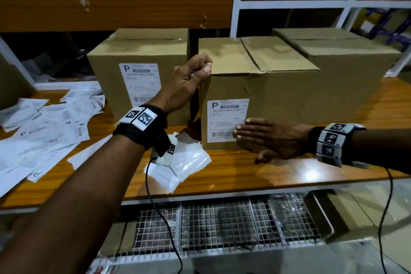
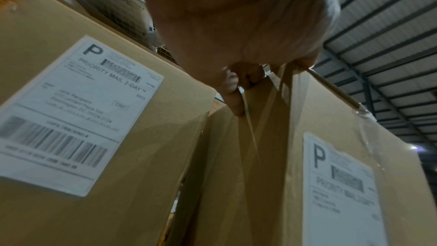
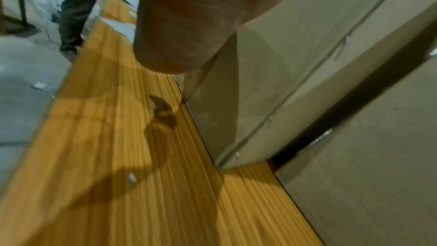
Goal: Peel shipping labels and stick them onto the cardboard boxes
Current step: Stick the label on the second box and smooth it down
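Label (image 1: pixel 226 119) sits on the front of the box (image 1: pixel 278 95), under my right hand (image 1: pixel 270 138), fingers flat and pressing its lower right corner. My left hand (image 1: pixel 186 87) curls over the box's top left corner, gripping it.

Gap btwn boxes (image 1: pixel 262 87) – left hand (image 1: pixel 189 82) fills it.
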The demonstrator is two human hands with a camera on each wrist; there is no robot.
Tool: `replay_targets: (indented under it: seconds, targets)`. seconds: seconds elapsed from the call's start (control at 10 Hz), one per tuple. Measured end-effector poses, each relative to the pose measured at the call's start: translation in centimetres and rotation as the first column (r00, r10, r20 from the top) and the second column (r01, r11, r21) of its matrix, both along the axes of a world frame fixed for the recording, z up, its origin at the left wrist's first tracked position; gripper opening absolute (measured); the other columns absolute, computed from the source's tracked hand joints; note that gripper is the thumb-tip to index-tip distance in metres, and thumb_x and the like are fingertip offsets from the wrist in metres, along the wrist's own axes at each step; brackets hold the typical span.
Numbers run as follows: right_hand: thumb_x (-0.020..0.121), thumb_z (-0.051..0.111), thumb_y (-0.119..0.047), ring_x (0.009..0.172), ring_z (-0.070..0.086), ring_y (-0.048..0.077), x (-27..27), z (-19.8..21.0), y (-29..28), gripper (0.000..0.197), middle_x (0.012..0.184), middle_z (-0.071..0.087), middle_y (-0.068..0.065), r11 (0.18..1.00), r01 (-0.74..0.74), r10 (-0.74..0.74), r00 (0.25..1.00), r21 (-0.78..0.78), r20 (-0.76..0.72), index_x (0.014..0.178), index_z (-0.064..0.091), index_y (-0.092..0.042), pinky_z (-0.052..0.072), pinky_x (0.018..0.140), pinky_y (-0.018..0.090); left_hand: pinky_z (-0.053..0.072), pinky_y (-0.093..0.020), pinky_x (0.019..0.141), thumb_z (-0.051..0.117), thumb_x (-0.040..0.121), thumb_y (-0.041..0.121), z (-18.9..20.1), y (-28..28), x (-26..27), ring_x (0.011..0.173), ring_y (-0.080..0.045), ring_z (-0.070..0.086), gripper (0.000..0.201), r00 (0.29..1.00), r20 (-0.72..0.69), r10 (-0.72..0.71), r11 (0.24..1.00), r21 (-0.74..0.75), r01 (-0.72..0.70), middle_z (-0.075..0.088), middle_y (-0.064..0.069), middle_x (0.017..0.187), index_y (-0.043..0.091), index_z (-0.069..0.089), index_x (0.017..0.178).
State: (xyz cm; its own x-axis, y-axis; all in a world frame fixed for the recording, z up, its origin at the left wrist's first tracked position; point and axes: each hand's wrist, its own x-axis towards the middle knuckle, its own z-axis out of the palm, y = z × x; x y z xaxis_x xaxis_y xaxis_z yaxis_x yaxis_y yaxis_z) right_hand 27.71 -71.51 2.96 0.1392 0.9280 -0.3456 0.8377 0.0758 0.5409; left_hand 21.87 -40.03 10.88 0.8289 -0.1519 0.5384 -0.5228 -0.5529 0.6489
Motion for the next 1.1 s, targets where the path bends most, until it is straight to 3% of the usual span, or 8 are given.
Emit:
replay_targets:
  seconds: [0.1,0.2,0.3,0.4,0.5,0.8,0.9,1.1]
  targets:
    - [0.111,0.022,-0.044,0.160,0.005,0.026,1.6,-0.9,0.5,0.062,0.169,0.001,-0.002,0.992,-0.120,0.122,0.991,-0.029,0.060,0.163,0.019,-0.011,0.000,0.129,0.032,0.052,-0.051,0.087,0.046,0.106,0.035,-0.1,0.0,0.1,0.100,-0.033,0.060,0.022,1.000,0.008,-0.004,1.000,-0.009,0.004,0.062,-0.017,0.105,0.020,0.058,0.116]
    - [0.111,0.024,-0.048,0.159,0.006,0.027,0.4,-0.9,1.4,0.065,0.168,0.006,0.000,0.974,-0.218,0.207,0.969,0.069,0.134,0.163,0.019,-0.009,0.001,0.130,0.036,0.051,-0.052,0.085,0.046,0.106,0.036,0.0,-0.3,0.0,0.099,-0.035,0.060,0.010,1.000,0.015,-0.012,1.000,-0.006,0.012,0.061,-0.021,0.109,0.034,0.056,0.106]
    - [0.108,0.023,-0.049,0.155,0.018,0.026,0.5,-0.2,2.4,0.065,0.166,0.020,0.009,0.941,-0.149,0.146,0.989,0.304,0.033,0.160,0.024,-0.010,0.004,0.128,0.041,0.051,-0.057,0.090,0.046,0.106,0.036,-0.1,-0.1,0.1,0.101,-0.034,0.061,0.012,1.000,0.004,-0.005,1.000,-0.015,0.005,0.061,-0.020,0.111,0.034,0.057,0.109]
    - [0.109,0.017,-0.047,0.155,0.021,0.027,0.5,1.7,3.0,0.065,0.166,0.022,0.013,0.878,-0.043,0.038,0.999,0.477,0.020,0.160,0.021,-0.008,0.009,0.128,0.042,0.050,-0.060,0.092,0.046,0.106,0.036,-0.2,0.3,0.3,0.102,-0.034,0.061,0.024,1.000,-0.014,0.007,1.000,-0.010,-0.007,0.061,-0.021,0.113,0.021,0.058,0.120]
    - [0.109,0.016,-0.048,0.158,0.010,0.023,0.4,2.6,2.1,0.067,0.167,0.018,0.014,0.817,0.053,-0.088,0.995,0.574,0.034,0.161,0.015,-0.007,0.000,0.130,0.040,0.049,-0.057,0.094,0.046,0.105,0.039,-0.1,0.2,0.2,0.108,-0.036,0.059,0.029,1.000,-0.027,0.005,1.000,-0.014,-0.005,0.061,-0.020,0.114,0.019,0.058,0.123]
    - [0.105,0.030,-0.045,0.154,0.022,0.031,-0.7,1.7,4.2,0.069,0.164,0.022,0.020,0.794,-0.062,-0.062,0.981,0.605,0.182,0.157,0.025,0.000,0.017,0.126,0.045,0.050,-0.049,0.095,0.046,0.106,0.034,-0.2,0.0,0.2,0.111,-0.034,0.059,0.029,1.000,-0.023,-0.007,0.999,-0.032,0.006,0.063,-0.019,0.115,0.015,0.059,0.123]
    - [0.104,0.029,-0.046,0.152,0.024,0.028,-1.1,2.3,6.0,0.068,0.162,0.024,0.018,0.801,-0.092,-0.033,0.980,0.592,0.198,0.155,0.029,0.000,0.019,0.124,0.044,0.049,-0.039,0.097,0.045,0.105,0.038,-0.2,0.0,0.2,0.114,-0.033,0.059,0.032,1.000,-0.028,-0.010,0.998,-0.058,0.008,0.065,-0.016,0.116,0.016,0.060,0.123]
    - [0.106,0.029,-0.047,0.153,0.018,0.022,-1.2,2.1,8.8,0.067,0.163,0.018,0.013,0.831,-0.144,0.001,0.967,0.537,0.256,0.156,0.026,-0.003,0.013,0.126,0.040,0.042,-0.048,0.115,0.038,0.107,0.040,0.0,0.3,0.0,0.128,-0.009,0.059,0.038,0.997,-0.074,-0.034,0.990,-0.136,0.023,0.068,0.006,0.127,0.019,0.062,0.128]
